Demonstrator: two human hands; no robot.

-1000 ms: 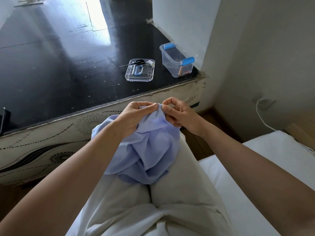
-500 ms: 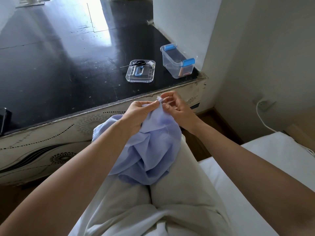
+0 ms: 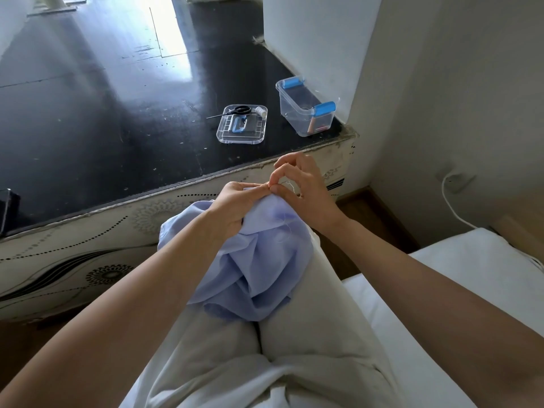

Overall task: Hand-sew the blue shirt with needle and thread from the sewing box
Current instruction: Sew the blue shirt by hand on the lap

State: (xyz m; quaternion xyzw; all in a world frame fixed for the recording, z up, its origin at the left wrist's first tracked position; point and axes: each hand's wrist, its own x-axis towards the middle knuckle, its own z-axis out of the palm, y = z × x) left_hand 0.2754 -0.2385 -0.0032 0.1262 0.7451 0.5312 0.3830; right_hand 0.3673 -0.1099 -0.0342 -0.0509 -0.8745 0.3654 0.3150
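The blue shirt lies bunched on my lap over my knees. My left hand grips a raised fold of it at the top. My right hand sits just right of that fold, thumb and forefinger pinched together at the fabric's edge; the needle itself is too small to make out. A thin white thread loops by the right palm. The clear sewing box with blue clips stands open on the black ledge beyond.
The box's clear lid lies flat on the black ledge, holding black scissors and a white thread spool. A white wall stands behind the box. A white cable hangs at right above the white mattress.
My right hand has lifted up and slightly right from the fold, fingers now pinched and arched above the fabric. The left hand keeps its grip on the shirt.
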